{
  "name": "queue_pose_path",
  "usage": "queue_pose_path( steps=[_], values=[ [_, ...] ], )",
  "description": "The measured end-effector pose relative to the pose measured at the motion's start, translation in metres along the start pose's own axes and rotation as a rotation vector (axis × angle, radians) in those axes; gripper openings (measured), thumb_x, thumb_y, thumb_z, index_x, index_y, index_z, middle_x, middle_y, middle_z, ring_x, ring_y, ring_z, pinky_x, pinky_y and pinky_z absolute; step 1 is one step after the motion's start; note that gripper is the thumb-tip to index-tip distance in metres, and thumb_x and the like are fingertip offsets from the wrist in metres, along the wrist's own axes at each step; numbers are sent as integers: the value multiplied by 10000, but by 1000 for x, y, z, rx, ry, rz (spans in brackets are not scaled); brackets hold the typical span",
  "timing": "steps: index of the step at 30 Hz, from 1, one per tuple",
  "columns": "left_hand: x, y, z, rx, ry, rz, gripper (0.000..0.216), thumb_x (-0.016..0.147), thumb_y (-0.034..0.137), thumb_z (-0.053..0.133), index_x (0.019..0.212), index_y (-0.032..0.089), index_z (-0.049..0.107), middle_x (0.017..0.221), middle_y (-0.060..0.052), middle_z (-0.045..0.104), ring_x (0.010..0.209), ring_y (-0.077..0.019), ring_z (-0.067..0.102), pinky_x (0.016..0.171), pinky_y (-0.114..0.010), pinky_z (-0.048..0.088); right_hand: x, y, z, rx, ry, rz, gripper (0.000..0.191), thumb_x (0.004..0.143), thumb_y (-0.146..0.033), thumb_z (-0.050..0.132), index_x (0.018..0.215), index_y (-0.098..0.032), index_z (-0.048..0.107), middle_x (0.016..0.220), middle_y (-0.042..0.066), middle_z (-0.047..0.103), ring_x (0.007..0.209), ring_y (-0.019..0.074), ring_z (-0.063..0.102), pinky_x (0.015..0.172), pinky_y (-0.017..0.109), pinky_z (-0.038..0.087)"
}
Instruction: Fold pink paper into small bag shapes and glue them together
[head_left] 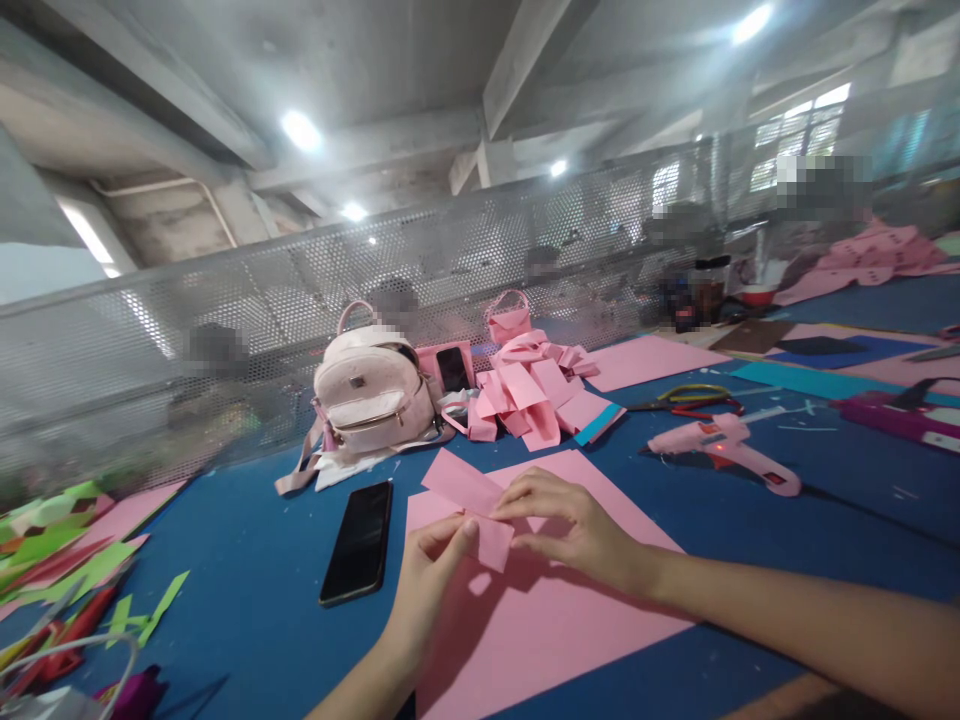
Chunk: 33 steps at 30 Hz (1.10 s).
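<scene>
Between my hands is a folded strip of pink paper (pixel 459 482), with one flap pointing to the upper left and another hanging down. My left hand (pixel 435 560) pinches its lower left part between thumb and fingers. The fingers of my right hand (pixel 566 520) close on its right side near the fold. Below both hands lies a large pink sheet (pixel 525 640) on the blue table. A pink glue gun (pixel 724 450) rests to the right of my right hand, and a black phone (pixel 358 545) lies left of my left hand.
A pale backpack (pixel 371 390) stands beyond the phone, next to a heap of pink paper pieces (pixel 525 390). Scissors (pixel 694 400) lie behind the glue gun. Green paper scraps (pixel 154 610) are at left. A perforated metal screen (pixel 465 250) runs along the back.
</scene>
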<state>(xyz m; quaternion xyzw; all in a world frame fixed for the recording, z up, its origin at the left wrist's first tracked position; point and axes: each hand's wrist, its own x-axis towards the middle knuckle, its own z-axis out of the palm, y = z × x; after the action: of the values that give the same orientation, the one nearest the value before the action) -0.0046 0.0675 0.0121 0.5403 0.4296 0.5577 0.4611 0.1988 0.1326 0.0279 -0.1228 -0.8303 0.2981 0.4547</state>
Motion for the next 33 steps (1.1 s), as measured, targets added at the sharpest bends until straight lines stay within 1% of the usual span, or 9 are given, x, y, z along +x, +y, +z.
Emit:
queue_pose_path(
  steps=[3, 7, 12, 15, 18, 22, 30, 33],
  values=[
    [0, -1, -1, 11, 6, 3, 344, 927, 425, 666, 739, 154, 766, 718, -24, 590, 766, -176, 503, 745, -292, 395, 1, -1, 0, 5, -2, 10, 269, 916, -437, 714, 1107, -256, 768, 1008, 71, 728, 999, 235, 618, 947, 406, 490],
    [0, -1, -1, 22, 9, 3, 349, 932, 424, 662, 752, 146, 771, 716, -30, 588, 777, -177, 495, 734, -287, 390, 1, -1, 0, 3, 1, -1, 266, 914, -431, 718, 1106, -254, 768, 1008, 69, 729, 994, 231, 619, 936, 393, 491],
    [-1, 1, 0, 28, 5, 6, 361, 936, 422, 654, 738, 141, 764, 724, -28, 613, 741, -165, 503, 727, -282, 397, 0, 0, 0, 10, -1, 6, 274, 912, -440, 717, 1096, -243, 765, 1010, 70, 729, 996, 230, 618, 952, 398, 482],
    [-2, 4, 2, 34, -6, -2, 356, 939, 421, 649, 744, 143, 758, 709, -28, 626, 741, -171, 519, 752, -295, 408, 0, 1, 1, 19, 6, -15, 303, 900, -447, 728, 1104, -225, 753, 1006, 73, 737, 990, 232, 615, 965, 406, 470],
    [-2, 5, 2, 72, 9, 9, 374, 934, 419, 652, 691, 147, 736, 689, -22, 606, 745, -175, 518, 774, -304, 409, 0, 0, 1, 19, 0, -24, 312, 900, -444, 729, 1117, -220, 747, 1014, 77, 732, 991, 234, 608, 957, 404, 467],
    [-2, 6, 0, 147, 9, 36, 390, 938, 421, 643, 677, 145, 726, 672, -7, 569, 734, -167, 499, 793, -305, 395, -1, -2, 1, 3, -22, -47, 312, 927, -451, 696, 1137, -227, 752, 1000, 76, 708, 985, 226, 600, 923, 383, 470],
    [-2, 5, 0, 167, 3, 49, 404, 930, 440, 647, 667, 142, 720, 662, 2, 538, 717, -154, 452, 733, -275, 379, 0, -1, 0, -5, -41, -39, 299, 948, -448, 671, 1134, -229, 751, 992, 70, 690, 980, 216, 592, 901, 358, 469],
    [-2, 6, 0, 175, -4, 50, 399, 930, 438, 643, 681, 139, 731, 682, -12, 572, 734, -165, 481, 746, -279, 394, 0, -3, 0, 3, -36, -26, 323, 938, -468, 679, 1147, -226, 728, 1008, 67, 697, 990, 219, 590, 908, 355, 464]
  ],
)
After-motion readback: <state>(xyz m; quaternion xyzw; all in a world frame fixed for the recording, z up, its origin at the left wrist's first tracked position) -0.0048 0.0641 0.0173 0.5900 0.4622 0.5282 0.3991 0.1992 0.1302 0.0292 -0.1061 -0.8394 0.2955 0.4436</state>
